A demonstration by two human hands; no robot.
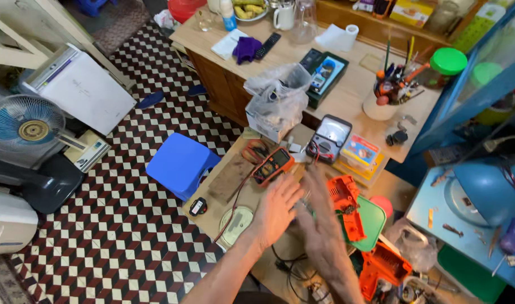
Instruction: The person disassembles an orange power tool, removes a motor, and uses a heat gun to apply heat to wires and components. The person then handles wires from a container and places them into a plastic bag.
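Note:
Both my hands hover over a cluttered wooden workbench (229, 179). My left hand (277, 207) is flat with fingers spread, just below an orange digital multimeter (273, 165). My right hand (319, 217) is blurred with motion, fingers apart, beside an orange plastic tool housing (346, 205) that lies on a green lid (374, 220). Neither hand holds anything. A grey analog meter (330, 137) stands behind the multimeter. Black cables (288, 266) run under my wrists.
A blue plastic stool (180, 162) stands left of the bench on the checkered floor (128, 225). A fan (24, 125) and a white appliance (80, 87) sit at the left. A pen cup (384, 95), a plastic bag (277, 98) and a blue lamp (482, 191) crowd the table beyond.

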